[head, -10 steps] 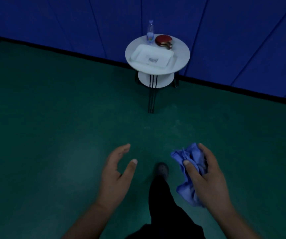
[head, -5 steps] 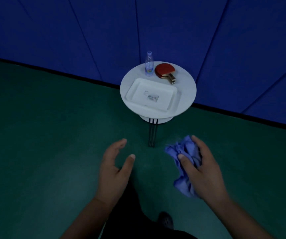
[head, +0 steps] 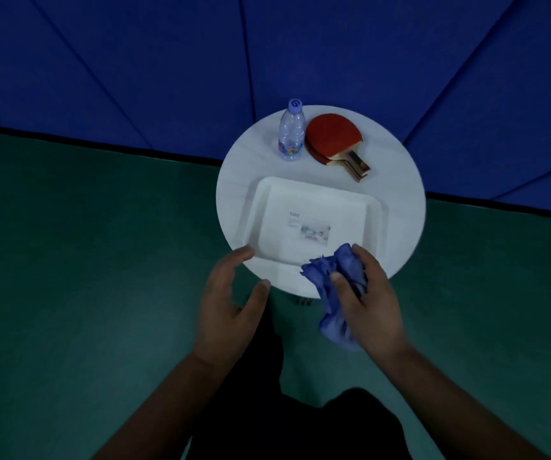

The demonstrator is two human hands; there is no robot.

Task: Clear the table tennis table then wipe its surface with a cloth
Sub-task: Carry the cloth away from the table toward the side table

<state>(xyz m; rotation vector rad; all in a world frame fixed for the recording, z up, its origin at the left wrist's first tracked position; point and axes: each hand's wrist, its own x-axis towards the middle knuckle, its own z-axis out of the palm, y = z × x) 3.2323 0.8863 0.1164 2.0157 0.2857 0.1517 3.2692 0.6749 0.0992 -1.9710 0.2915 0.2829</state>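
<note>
Right grip (head: 363, 293) clenched round blue cloth (head: 330, 293), 6 o'clock of tray (head: 375, 210); left grip (head: 231, 293) released. Judged: returning cloth; next, drop into tray.

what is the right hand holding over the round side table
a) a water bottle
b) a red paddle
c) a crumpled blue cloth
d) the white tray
c: the right hand grips the crumpled blue cloth at the near edge of the round side table, while the water bottle and red paddle sit untouched at its far side.
</note>
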